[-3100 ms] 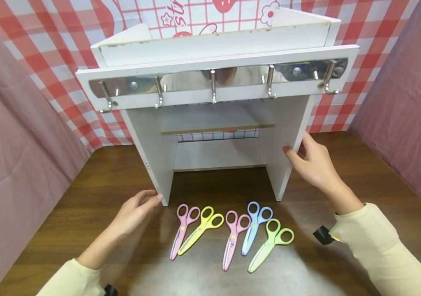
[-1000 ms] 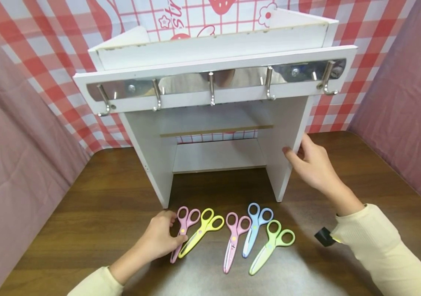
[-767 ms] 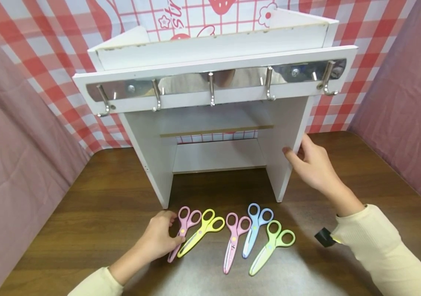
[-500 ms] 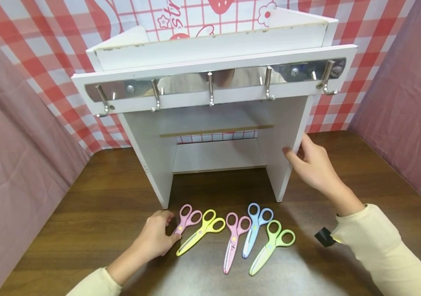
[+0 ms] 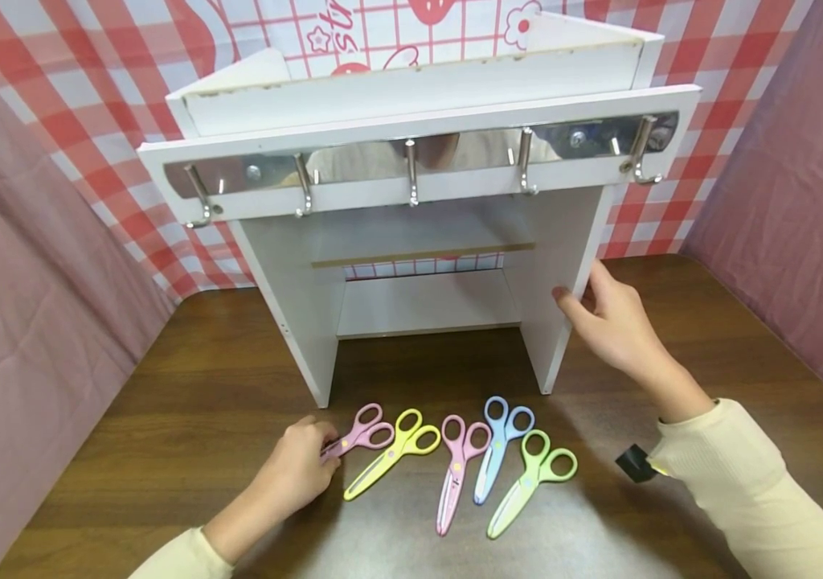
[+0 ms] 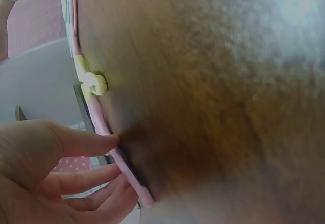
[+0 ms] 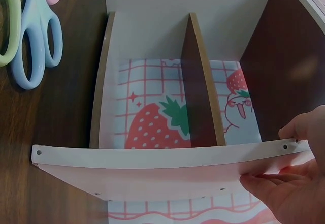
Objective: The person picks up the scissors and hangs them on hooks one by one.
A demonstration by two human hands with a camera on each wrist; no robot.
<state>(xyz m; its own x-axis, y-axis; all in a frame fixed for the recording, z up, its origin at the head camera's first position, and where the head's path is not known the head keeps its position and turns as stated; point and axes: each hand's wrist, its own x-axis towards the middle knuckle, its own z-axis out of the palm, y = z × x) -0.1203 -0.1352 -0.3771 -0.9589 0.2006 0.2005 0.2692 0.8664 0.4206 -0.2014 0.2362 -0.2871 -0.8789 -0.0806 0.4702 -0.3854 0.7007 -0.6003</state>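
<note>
My left hand (image 5: 296,462) pinches the leftmost pink scissors (image 5: 362,435) by the blade end, low at the table; their handle loops point right, toward the yellow scissors (image 5: 391,455). In the left wrist view the thumb and fingers meet on the pink scissors (image 6: 127,170). My right hand (image 5: 617,322) grips the front edge of the right side panel of a white shelf unit (image 5: 571,265), thumb inside and fingers outside. The right wrist view shows this hold on the panel (image 7: 152,158) too. A second pair of pink scissors (image 5: 458,466), blue scissors (image 5: 497,445) and green scissors (image 5: 530,484) lie on the table.
A metal strip with several hooks (image 5: 412,173) runs across the unit's upper front. Inside are a middle shelf (image 5: 419,229) and a lower board (image 5: 426,301). Red checked cloth (image 5: 108,104) hangs behind, with pink cloth (image 5: 28,241) at the sides of the wooden table (image 5: 194,386).
My left hand has moved from the unit's left panel to the leftmost pink scissors, grasped them and turned them, blades swinging left. The right hand keeps its hold.
</note>
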